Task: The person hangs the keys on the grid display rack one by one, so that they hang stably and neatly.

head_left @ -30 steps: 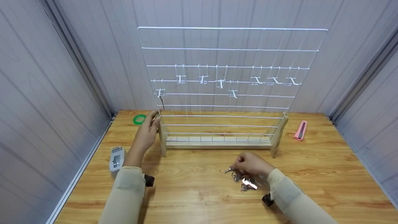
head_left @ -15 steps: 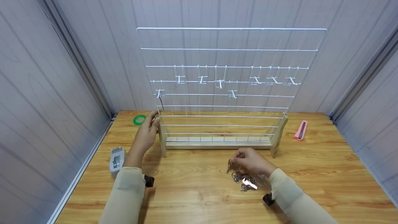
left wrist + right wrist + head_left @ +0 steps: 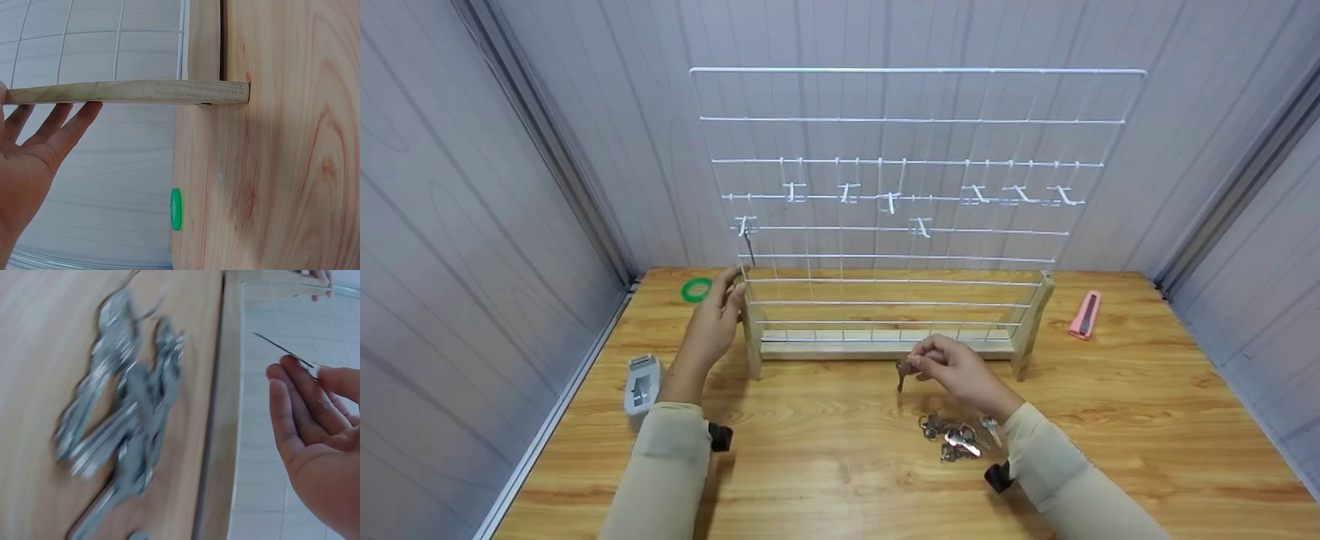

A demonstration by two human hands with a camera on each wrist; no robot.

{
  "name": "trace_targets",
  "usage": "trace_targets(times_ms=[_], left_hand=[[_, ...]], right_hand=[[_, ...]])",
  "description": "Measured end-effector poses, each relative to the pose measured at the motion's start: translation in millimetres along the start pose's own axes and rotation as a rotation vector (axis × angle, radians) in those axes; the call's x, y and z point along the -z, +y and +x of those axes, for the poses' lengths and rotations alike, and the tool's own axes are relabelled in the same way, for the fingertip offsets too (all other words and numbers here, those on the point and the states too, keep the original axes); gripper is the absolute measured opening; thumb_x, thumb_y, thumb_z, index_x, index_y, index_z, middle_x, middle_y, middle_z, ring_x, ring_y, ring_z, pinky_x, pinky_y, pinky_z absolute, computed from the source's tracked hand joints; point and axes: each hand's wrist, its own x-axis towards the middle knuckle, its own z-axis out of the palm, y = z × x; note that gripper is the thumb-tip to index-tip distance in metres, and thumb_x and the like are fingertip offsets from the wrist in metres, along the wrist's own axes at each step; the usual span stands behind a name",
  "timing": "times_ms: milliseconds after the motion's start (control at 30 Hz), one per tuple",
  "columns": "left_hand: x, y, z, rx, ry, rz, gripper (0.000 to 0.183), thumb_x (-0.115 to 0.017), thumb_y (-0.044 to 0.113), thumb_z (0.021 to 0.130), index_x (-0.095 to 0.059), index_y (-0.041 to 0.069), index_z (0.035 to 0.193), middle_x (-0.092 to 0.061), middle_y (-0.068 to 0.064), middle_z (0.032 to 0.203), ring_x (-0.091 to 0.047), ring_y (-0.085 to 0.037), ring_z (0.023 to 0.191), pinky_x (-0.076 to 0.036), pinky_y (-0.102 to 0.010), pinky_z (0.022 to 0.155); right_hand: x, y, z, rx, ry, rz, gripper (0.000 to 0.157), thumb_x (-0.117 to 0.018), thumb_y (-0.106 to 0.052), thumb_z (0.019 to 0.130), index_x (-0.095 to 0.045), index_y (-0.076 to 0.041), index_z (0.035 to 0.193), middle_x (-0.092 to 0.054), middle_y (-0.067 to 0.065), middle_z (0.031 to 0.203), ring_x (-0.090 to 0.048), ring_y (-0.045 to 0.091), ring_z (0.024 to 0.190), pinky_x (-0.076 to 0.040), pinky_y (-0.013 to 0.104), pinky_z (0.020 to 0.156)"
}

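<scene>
A white wire grid rack [image 3: 916, 70] on a wooden stand [image 3: 885, 346] faces me across the table. My left hand [image 3: 714, 324] holds the rack's left wooden upright [image 3: 140, 90]; in the left wrist view its fingers lie along the upright's outer face. In front of the stand my right hand [image 3: 956, 373] pinches a key [image 3: 902, 373] by its upper end, blade hanging down. Edge-on, the same key [image 3: 281, 349] shows as a thin dark line in the right wrist view. A pile of several keys [image 3: 962, 440] with rings lies below that hand.
Several white hooks [image 3: 891, 201] sit on the grid. A key [image 3: 749, 247] hangs from the far-left hook. Around the rack lie a green tape roll [image 3: 696, 289], a grey-white device [image 3: 642, 386] and a pink box cutter [image 3: 1085, 315]. Panelled walls [image 3: 532, 187] enclose the table.
My right hand has lifted a key off the pile and moved it up and slightly left, toward the stand; the key now hangs blade down. The left hand stays on the upright.
</scene>
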Motion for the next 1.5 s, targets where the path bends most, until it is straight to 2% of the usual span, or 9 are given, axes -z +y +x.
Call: trace_targets(times_ms=[200, 300, 400, 533, 633, 800, 1033, 1167, 1500], left_hand=[[1.0, -2.1, 0.2, 0.013, -0.007, 0.0, 0.054, -0.038, 0.044, 0.116, -0.035, 0.021, 0.165, -0.036, -0.019, 0.172, -0.046, -0.044, 0.154, -0.055, -0.061, 0.113], [1.3, -3.0, -0.4, 0.008, -0.005, 0.003, 0.054, -0.038, 0.041, 0.117, -0.034, 0.019, 0.165, -0.039, -0.018, 0.171, -0.054, -0.04, 0.145, -0.057, -0.059, 0.112], [1.9, -3.5, -1.9, -0.006, 0.005, 0.007, 0.051, -0.039, 0.038, 0.117, -0.035, 0.019, 0.165, -0.046, -0.02, 0.164, -0.059, -0.037, 0.131, -0.058, -0.057, 0.108], [2.5, -3.1, -3.5, -0.005, 0.014, -0.004, 0.05, -0.039, 0.041, 0.116, -0.038, 0.024, 0.163, -0.046, -0.02, 0.165, -0.055, -0.04, 0.144, -0.058, -0.058, 0.11], [2.2, -2.3, -3.7, -0.003, 0.012, -0.024, 0.05, -0.04, 0.042, 0.116, -0.039, 0.025, 0.163, -0.041, -0.02, 0.169, -0.046, -0.042, 0.154, -0.056, -0.061, 0.112], [1.5, -1.6, -2.3, -0.016, 0.006, -0.031, 0.048, -0.041, 0.039, 0.117, -0.04, 0.024, 0.162, -0.043, -0.021, 0.168, -0.049, -0.043, 0.151, -0.056, -0.062, 0.111], [1.7, 0.0, -0.2, -0.018, -0.001, -0.025, 0.048, -0.04, 0.036, 0.117, -0.037, 0.021, 0.163, -0.037, -0.019, 0.172, -0.047, -0.044, 0.152, -0.055, -0.06, 0.113], [2.0, 0.1, 0.2, -0.007, -0.012, -0.031, 0.051, -0.039, 0.036, 0.117, -0.035, 0.018, 0.164, -0.035, -0.02, 0.173, -0.044, -0.045, 0.155, -0.054, -0.061, 0.114], [1.0, 0.9, 0.8, 0.007, -0.007, -0.023, 0.049, -0.041, 0.036, 0.117, -0.037, 0.022, 0.164, -0.037, -0.018, 0.172, -0.049, -0.042, 0.152, -0.056, -0.06, 0.112]], right_hand=[[-13.6, -26, 9, 0.043, 0.033, 0.212, 0.024, -0.06, -0.017, 0.111, -0.058, 0.004, 0.123, -0.077, 0.019, 0.118, -0.078, 0.02, 0.103, -0.067, 0.037, 0.093], [-21.5, -44, 14, 0.063, 0.053, 0.3, 0.023, -0.059, -0.016, 0.111, -0.056, 0.004, 0.124, -0.077, 0.012, 0.113, -0.079, 0.018, 0.097, -0.068, 0.036, 0.09], [-30.2, -63, 19, 0.068, 0.077, 0.335, 0.022, -0.058, -0.015, 0.112, -0.055, 0.003, 0.125, -0.078, 0.007, 0.106, -0.079, 0.017, 0.09, -0.069, 0.038, 0.087], [-41.7, -86, 25, 0.106, 0.089, 0.32, 0.02, -0.057, -0.011, 0.111, -0.056, 0.004, 0.124, -0.077, 0.007, 0.103, -0.078, 0.017, 0.087, -0.068, 0.048, 0.089], [-48.5, -102, 30, 0.15, 0.082, 0.3, 0.017, -0.056, -0.008, 0.111, -0.055, 0.005, 0.123, -0.077, 0.01, 0.106, -0.078, 0.017, 0.09, -0.069, 0.047, 0.087], [-54.9, -129, 36, 0.194, 0.067, 0.289, 0.016, -0.056, -0.008, 0.112, -0.055, 0.003, 0.123, -0.076, 0.016, 0.108, -0.077, 0.017, 0.091, -0.069, 0.036, 0.081], [-58.1, -166, 46, 0.249, 0.06, 0.295, 0.015, -0.056, -0.011, 0.112, -0.055, 0.0, 0.122, -0.076, 0.024, 0.108, -0.08, 0.019, 0.088, -0.07, 0.037, 0.081], [-61.2, -185, 52, 0.272, 0.068, 0.305, 0.013, -0.057, -0.01, 0.112, -0.056, 0.0, 0.12, -0.076, 0.018, 0.104, -0.079, 0.018, 0.085, -0.07, 0.039, 0.08], [-67.6, -225, 70, 0.329, 0.109, 0.335, 0.011, -0.056, -0.009, 0.112, -0.056, 0.0, 0.118, -0.072, 0.012, 0.096, -0.077, 0.02, 0.08, -0.07, 0.038, 0.075]])
